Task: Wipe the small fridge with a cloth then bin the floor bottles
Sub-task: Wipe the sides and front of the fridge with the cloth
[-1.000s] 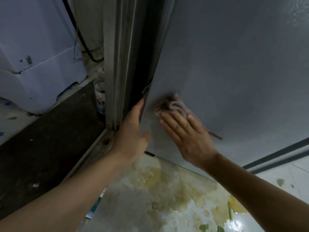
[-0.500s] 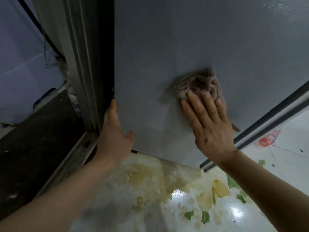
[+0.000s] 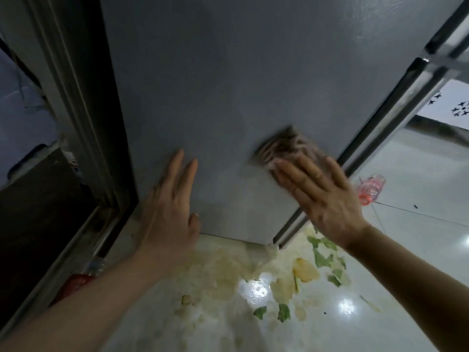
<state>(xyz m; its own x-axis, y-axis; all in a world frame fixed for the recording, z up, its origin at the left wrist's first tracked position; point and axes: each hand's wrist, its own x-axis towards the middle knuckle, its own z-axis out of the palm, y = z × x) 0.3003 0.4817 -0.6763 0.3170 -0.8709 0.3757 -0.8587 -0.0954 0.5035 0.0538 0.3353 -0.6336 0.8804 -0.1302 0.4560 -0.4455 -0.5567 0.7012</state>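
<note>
Pressed flat against the grey side panel of the small fridge (image 3: 228, 85): a crumpled brownish cloth (image 3: 284, 147), low on the panel and near its right edge, blurred in the frame. Pinned there by the right hand (image 3: 322, 196), fingers spread and laid over the cloth's lower part, palm open rather than clenched around it. Set on the same panel, well to the left of the cloth: the left hand (image 3: 170, 212), open, fingers straight and pointing up, grasping nothing. Ran along the fridge's right edge: a dark and silver trim strip (image 3: 380, 118). Lay on the pale tiled floor (image 3: 418, 237) just beyond that strip: a clear bottle with pink-red label and cap (image 3: 369, 189), on its side. Partly hidden behind the left forearm, by the dark door track (image 3: 83, 240): another clear bottle with a red label (image 3: 83, 275). Spread over the glossy floor below the fridge: yellowish stains and green scraps (image 3: 322, 260).
</note>
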